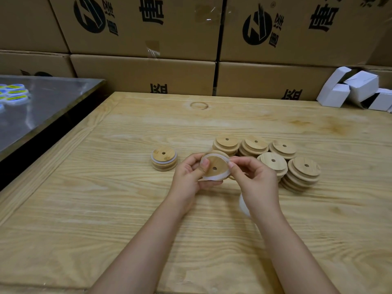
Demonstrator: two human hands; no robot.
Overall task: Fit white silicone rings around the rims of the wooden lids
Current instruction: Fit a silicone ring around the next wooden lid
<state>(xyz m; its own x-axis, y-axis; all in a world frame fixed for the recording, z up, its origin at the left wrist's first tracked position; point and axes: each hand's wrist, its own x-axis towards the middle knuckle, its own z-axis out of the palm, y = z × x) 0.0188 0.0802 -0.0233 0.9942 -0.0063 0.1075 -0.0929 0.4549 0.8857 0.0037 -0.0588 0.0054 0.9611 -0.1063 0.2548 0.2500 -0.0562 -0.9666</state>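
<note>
1. The left hand (191,175) is gripping a lid (215,166) over the middle of the table (106,209). Its thumb is lying on the lid's face, and its fingers are curling underneath, mostly hidden.
2. The right hand (252,179) is pinching the ring (214,178) at the lid's right rim. Only the thumb tip and 1 fingertip are showing there; the other fingers are tucked behind the hand.
3. The ring is sitting around the lid as a white band along the upper and lower rim. Its right side is covered by fingers, so I cannot tell whether it is seated all the way round.
4. 5 stacks (303,170) of bare lids are standing just right of the hands, toward the right edge. The right hand is covering part of the nearest stack, and the number of lids in each is hard to make out.
5. A ringed pile (164,161) is standing alone just left of the hands, with a white band showing under its top disc.
6. A white blur (244,205) is lying on the table beside the right wrist, half hidden by the forearm and too soft to identify.
7. White boxes (356,88) are crowding the far right corner, cut off by the frame.
8. Cartons (144,28) are rising behind the far edge, their print cropped.
9. A metal top (53,102) is lying beyond the left edge, carrying labelled packs (14,92) that the frame is cutting off.
</note>
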